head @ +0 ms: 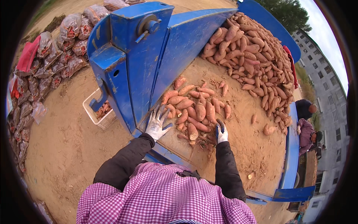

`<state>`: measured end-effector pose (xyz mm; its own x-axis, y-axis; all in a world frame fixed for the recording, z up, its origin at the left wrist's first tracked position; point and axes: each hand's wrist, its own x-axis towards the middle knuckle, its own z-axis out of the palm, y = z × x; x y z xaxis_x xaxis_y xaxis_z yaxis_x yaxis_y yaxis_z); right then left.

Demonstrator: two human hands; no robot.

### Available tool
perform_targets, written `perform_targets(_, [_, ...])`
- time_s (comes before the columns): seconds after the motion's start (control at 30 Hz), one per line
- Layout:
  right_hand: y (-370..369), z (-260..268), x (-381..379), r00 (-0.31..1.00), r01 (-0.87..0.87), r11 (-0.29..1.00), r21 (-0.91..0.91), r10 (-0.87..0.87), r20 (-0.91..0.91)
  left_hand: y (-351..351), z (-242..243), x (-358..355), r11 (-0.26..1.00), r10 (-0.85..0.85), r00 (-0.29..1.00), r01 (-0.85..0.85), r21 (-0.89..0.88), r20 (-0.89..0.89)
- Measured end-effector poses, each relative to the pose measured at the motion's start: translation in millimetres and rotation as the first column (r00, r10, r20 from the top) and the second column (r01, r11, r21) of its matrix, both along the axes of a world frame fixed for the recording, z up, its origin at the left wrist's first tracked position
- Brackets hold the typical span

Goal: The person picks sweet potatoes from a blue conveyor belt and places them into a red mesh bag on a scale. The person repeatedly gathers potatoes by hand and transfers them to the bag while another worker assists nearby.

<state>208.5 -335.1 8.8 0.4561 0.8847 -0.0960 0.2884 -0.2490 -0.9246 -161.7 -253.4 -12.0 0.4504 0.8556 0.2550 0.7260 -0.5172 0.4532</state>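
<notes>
A loose cluster of sweet potatoes (200, 110) lies on the dirt-covered truck bed (251, 156) in front of me, some of them broken or cut at the end. My left hand (157, 124), in a white and blue-grey work glove, rests with spread fingers at the cluster's left edge, beside the blue metal side panel. At the cluster's lower right, my right hand (221, 131), gloved alike, touches or nearly touches the potatoes with bent fingers; its grip on any one cannot be made out. Roots and soil bits lie between the hands.
A large heap of sweet potatoes (251, 56) fills the bed's far end. Blue metal walls (179, 56) border the bed. On the ground at left stand a white plastic crate (105, 121) with small potatoes and stacked filled bags (44, 70). Two people (306, 134) are beyond the right edge.
</notes>
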Motion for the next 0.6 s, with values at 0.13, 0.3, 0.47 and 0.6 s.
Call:
perform_targets(0.13, [-42, 1, 9, 0.949, 0.144, 0.99, 0.011, -0.141, 0.282, 1, 1, 0, 0.999, -0.005, 1.0, 0.005, 0.053, 0.005])
perform_targets(0.3, [-72, -9, 22, 0.935, 0.166, 0.986, -0.03, -0.148, 0.321, 2, 3, 2, 0.996, -0.008, 0.998, 0.014, 0.089, -0.064])
perform_targets(0.47, [-31, 5, 8, 0.918, 0.015, 0.986, 0.167, -0.08, 0.389, 1, 11, 3, 0.997, -0.018, 0.998, 0.022, 0.069, -0.066])
perform_targets(0.6, [22, 14, -17, 0.843, -0.081, 0.997, -0.018, 0.078, 0.533, 2, 15, 3, 0.999, -0.035, 0.999, 0.036, 0.028, -0.024])
